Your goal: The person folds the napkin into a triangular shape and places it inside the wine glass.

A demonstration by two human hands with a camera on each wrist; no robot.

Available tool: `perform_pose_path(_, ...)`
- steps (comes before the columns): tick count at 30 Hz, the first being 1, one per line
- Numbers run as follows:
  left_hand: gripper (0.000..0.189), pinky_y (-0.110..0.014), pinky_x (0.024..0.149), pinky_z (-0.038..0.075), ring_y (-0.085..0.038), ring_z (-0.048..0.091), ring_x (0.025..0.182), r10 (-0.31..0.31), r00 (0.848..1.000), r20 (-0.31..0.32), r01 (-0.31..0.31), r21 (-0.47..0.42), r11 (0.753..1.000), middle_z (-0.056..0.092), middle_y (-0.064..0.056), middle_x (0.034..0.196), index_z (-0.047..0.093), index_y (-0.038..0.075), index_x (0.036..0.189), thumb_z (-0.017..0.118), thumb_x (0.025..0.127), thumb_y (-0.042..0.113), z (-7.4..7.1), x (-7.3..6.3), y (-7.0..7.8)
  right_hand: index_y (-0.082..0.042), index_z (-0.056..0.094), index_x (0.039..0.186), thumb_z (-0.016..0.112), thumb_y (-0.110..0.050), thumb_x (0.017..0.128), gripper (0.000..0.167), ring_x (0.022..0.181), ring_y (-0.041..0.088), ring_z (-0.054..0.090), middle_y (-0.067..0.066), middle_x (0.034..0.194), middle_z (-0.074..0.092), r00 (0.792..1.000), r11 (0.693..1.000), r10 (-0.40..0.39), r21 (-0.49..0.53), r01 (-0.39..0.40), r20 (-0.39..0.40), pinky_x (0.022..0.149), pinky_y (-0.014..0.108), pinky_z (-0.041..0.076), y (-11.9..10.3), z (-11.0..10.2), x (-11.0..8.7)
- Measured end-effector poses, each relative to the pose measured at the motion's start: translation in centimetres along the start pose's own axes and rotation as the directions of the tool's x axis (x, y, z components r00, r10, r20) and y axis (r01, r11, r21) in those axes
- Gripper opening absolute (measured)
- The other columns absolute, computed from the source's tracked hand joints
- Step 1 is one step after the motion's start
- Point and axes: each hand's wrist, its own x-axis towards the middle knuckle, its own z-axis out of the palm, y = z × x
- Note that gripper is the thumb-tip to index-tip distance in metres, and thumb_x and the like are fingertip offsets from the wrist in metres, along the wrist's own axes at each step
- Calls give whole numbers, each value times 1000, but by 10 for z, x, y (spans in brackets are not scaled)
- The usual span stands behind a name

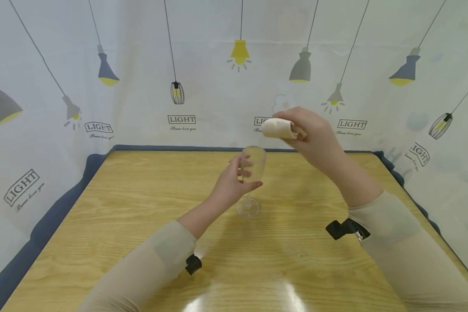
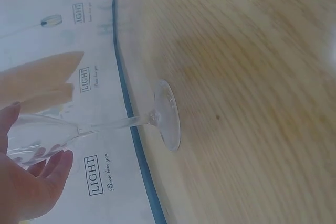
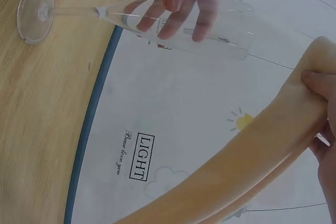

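A clear stemmed glass (image 1: pixel 259 167) stands near upright over the wooden table, its round foot (image 2: pixel 169 116) low; whether the foot touches the wood I cannot tell. My left hand (image 1: pixel 230 180) holds the bowl from the left, thumb on the near side and fingers round the far side, as the right wrist view shows. Up to the right of the glass's rim, my right hand (image 1: pixel 310 132) pinches a folded beige cloth (image 3: pixel 247 148) between thumb and fingers. The cloth is apart from the glass. In the left wrist view, part of the left hand lies outside the frame.
The wooden table (image 1: pixel 296 255) stretches out below both hands. A dark blue edge (image 1: pixel 171 148) runs along its back. Behind it hangs a pale curtain (image 1: pixel 210 73) printed with lamps and lettering. Each wrist carries a black camera mount (image 1: pixel 343 229).
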Motion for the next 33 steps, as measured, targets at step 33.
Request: perform_pose_path(33,73,-36,98,45,-18,50,122,144,983,-113,-156,-112,981,53,0,133,42,15,146,78,84,28,-33,-1,18,-11,68,108,79,-17,80,31,100,28,59,10,104,63,765,554,-434,-530,643,475,93,44,45,-2,32,14)
